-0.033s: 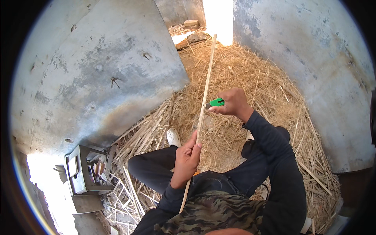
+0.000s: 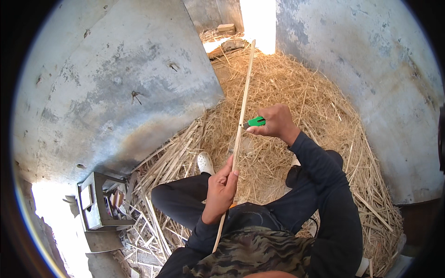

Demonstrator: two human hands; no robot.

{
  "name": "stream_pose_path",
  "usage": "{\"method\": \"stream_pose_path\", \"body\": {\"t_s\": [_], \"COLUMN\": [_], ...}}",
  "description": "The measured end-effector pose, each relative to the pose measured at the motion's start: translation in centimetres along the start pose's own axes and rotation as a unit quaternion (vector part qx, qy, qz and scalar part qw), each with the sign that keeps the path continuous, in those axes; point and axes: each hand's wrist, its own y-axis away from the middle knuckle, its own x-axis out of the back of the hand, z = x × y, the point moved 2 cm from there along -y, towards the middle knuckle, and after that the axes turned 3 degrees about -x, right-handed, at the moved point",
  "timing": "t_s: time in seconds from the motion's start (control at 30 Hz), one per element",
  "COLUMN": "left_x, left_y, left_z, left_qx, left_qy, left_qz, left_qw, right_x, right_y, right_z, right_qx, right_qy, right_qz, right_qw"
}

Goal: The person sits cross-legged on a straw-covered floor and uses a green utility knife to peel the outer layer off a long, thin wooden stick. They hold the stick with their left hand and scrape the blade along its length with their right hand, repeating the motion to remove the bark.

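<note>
Overall, at the far left a weathered, box-like wooden frame (image 2: 94, 218) stood on the floor with odds and ends inside it. Beside it, long, flat, pale split strips (image 2: 169, 147) lay in an untidy pile along the grey, stained wall (image 2: 139, 65), and a white clog with holes (image 2: 204, 164) showed at that pile's edge.

Next came the bare left hand (image 2: 219, 192), its grip closed round the lower part of a long, narrow, straw-coloured strip of wood or bamboo (image 2: 245, 95), thumb along one side. The strip slanted up and away from the person's lap, its far end free above the floor.

Just right of its middle sat a green-handled knife with a short dark blade (image 2: 256, 121); whether the blade was biting in or only resting at the edge could not be told. The bare right hand (image 2: 277, 121) had its grip tight on that handle.

A wide heap of fine, tan shavings (image 2: 289, 76) spread beyond and to the right. It suggested that much trimming was already done. The strip in hand was in one piece and seemed partway through being worked; its finish was too small to judge, and the pile at left looked rougher, perhaps left to do.
</note>
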Motion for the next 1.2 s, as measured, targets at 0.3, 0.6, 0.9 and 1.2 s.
{"method": "stream_pose_path", "body": {"t_s": [0.3,0.6,0.9,1.2], "left_x": [0.2,0.3,0.9,3.5], "left_y": [0.2,3.5,5.6,6.2], "left_z": [-0.1,-2.1,-1.3,-3.7], "left_qx": [-0.002,0.087,0.128,0.191], "left_qy": [-0.018,0.005,0.021,0.032], "left_qz": [-0.003,-0.053,-0.083,0.016], "left_qw": [1.000,0.995,0.988,0.981], "right_x": [-0.3,-0.9,0.7,1.6], "right_y": [-0.4,-0.4,-1.5,2.9], "right_z": [0.3,8.4,13.9,22.1], "right_qx": [0.044,-0.208,-0.235,-0.460], "right_qy": [0.047,0.139,0.189,0.092], "right_qz": [0.016,-0.092,-0.057,-0.067], "right_qw": [0.998,0.964,0.952,0.880]}}
